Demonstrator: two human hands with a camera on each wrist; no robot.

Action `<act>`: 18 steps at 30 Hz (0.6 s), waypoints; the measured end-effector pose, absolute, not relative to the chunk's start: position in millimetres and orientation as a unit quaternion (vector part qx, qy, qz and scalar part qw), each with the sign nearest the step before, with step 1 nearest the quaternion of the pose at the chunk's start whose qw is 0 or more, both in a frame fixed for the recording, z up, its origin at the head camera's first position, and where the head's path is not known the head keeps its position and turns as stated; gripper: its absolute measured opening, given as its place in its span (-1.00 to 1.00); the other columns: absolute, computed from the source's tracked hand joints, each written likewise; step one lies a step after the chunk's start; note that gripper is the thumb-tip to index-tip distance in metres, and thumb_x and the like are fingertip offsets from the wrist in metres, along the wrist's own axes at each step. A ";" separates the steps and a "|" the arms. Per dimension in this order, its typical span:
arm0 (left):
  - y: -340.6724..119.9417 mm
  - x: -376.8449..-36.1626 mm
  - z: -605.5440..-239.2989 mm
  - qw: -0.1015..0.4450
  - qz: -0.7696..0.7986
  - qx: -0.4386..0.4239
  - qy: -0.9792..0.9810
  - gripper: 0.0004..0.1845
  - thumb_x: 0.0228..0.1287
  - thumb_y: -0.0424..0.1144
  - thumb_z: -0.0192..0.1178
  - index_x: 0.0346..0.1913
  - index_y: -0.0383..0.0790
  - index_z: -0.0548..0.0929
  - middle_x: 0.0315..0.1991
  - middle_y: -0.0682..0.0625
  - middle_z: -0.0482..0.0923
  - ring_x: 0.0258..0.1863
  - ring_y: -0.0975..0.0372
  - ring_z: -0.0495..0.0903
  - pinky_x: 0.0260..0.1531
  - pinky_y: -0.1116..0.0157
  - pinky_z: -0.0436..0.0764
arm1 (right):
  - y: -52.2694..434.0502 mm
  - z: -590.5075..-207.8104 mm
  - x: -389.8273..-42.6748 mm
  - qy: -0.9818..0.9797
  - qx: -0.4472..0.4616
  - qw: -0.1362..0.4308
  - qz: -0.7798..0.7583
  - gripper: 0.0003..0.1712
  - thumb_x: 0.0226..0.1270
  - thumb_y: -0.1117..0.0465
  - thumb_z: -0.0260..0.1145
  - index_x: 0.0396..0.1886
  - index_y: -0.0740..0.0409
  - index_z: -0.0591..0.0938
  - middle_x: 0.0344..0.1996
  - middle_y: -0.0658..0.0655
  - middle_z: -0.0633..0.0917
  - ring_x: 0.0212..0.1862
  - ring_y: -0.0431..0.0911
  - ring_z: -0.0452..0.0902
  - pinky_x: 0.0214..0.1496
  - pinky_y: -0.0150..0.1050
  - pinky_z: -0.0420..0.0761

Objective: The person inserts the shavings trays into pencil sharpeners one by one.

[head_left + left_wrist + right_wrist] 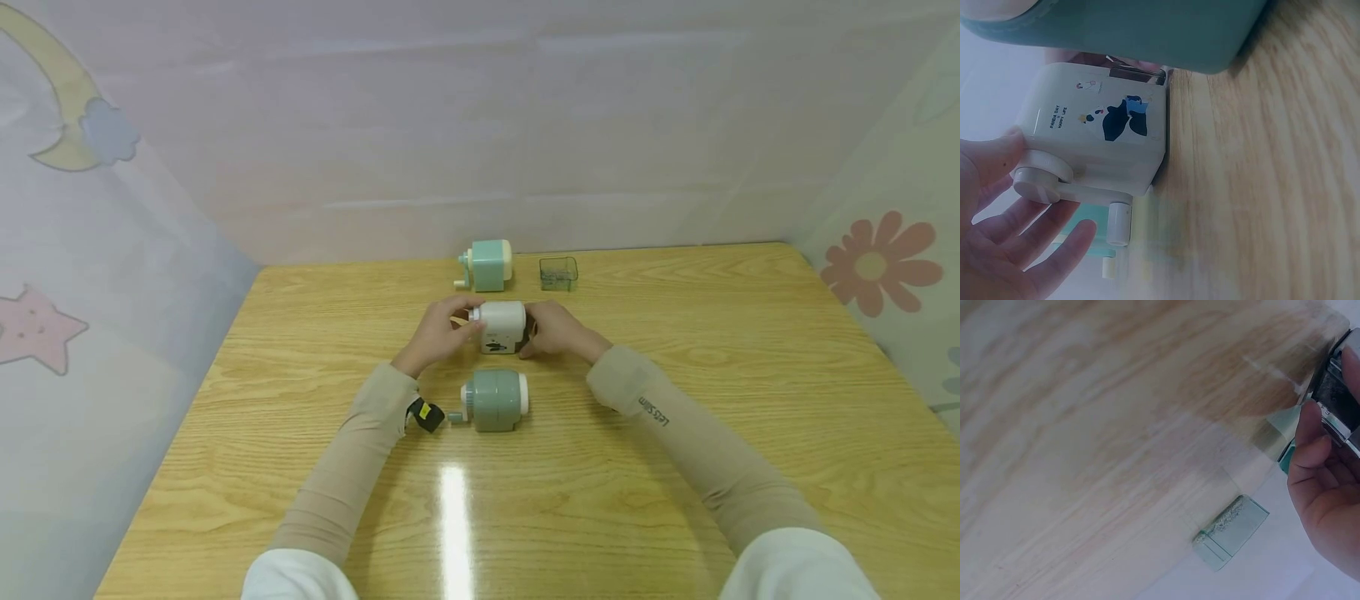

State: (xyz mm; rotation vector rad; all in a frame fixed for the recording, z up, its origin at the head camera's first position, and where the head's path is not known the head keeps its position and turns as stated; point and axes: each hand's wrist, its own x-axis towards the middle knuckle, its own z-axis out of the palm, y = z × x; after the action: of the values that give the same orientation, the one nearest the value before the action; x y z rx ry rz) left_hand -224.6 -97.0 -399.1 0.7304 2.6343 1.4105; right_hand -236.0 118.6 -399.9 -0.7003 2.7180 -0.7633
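A white pencil sharpener (pixel 501 325) with a panda print stands on the wooden table, its crank (pixel 1094 192) to the left. My left hand (pixel 442 335) holds it at the crank end. In the left wrist view the thumb (pixel 997 153) lies against the body, with the other fingers spread behind the crank. At the opposite end my right hand (pixel 557 327) pinches a dark, see-through shavings drawer (pixel 1335 387) that sticks out of the body. Part of that drawer is hidden by the right fingers.
Nearer to me stands a dark green pencil sharpener (pixel 497 402), its crank also leftward. Behind is a light teal sharpener (pixel 489 267). To that one's right lies a clear shavings drawer (pixel 558 273) with shavings inside. Printed cloth walls (pixel 480 125) border the table.
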 end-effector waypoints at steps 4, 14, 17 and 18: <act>-97.5 -225.2 -400.1 0.030 0.462 0.241 0.853 -0.67 0.22 -0.35 0.17 0.06 -0.30 0.52 -0.01 -0.12 0.52 -0.16 0.11 0.52 -0.20 0.30 0.58 | 117.8 -400.5 -236.6 0.929 -0.234 0.118 -0.259 -0.49 -0.17 0.24 0.54 -0.18 0.29 0.55 -0.40 0.13 0.60 -0.35 -0.03 0.46 -0.31 -0.21 0.51; -98.9 -226.3 -401.2 0.032 0.463 0.241 0.852 -0.66 0.22 -0.36 0.17 0.06 -0.32 0.51 0.00 -0.13 0.51 -0.15 0.11 0.51 -0.18 0.28 0.58 | 116.4 -400.1 -237.2 0.929 -0.228 0.123 -0.264 -0.45 -0.17 0.23 0.55 -0.16 0.32 0.53 -0.36 0.16 0.60 -0.32 -0.01 0.47 -0.27 -0.18 0.52; -99.4 -226.6 -401.5 0.032 0.464 0.241 0.852 -0.66 0.22 -0.36 0.17 0.07 -0.32 0.51 0.00 -0.13 0.51 -0.15 0.11 0.51 -0.18 0.29 0.58 | 116.0 -401.0 -238.0 0.930 -0.231 0.121 -0.261 -0.44 -0.17 0.21 0.55 -0.13 0.32 0.53 -0.34 0.17 0.61 -0.32 -0.01 0.48 -0.28 -0.18 0.53; -99.5 -226.9 -401.9 0.031 0.463 0.241 0.852 -0.66 0.22 -0.35 0.17 0.07 -0.32 0.51 0.00 -0.13 0.51 -0.15 0.11 0.51 -0.18 0.29 0.58 | 115.8 -401.4 -238.3 0.930 -0.230 0.121 -0.260 -0.43 -0.17 0.21 0.55 -0.13 0.31 0.53 -0.33 0.17 0.61 -0.32 -0.01 0.48 -0.28 -0.18 0.53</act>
State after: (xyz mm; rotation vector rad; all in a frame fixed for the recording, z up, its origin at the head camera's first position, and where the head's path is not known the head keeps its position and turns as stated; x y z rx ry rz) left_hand -226.9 -99.5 -401.9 0.7433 2.6254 1.4269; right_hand -238.3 115.8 -401.4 -0.6731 2.7156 -0.7592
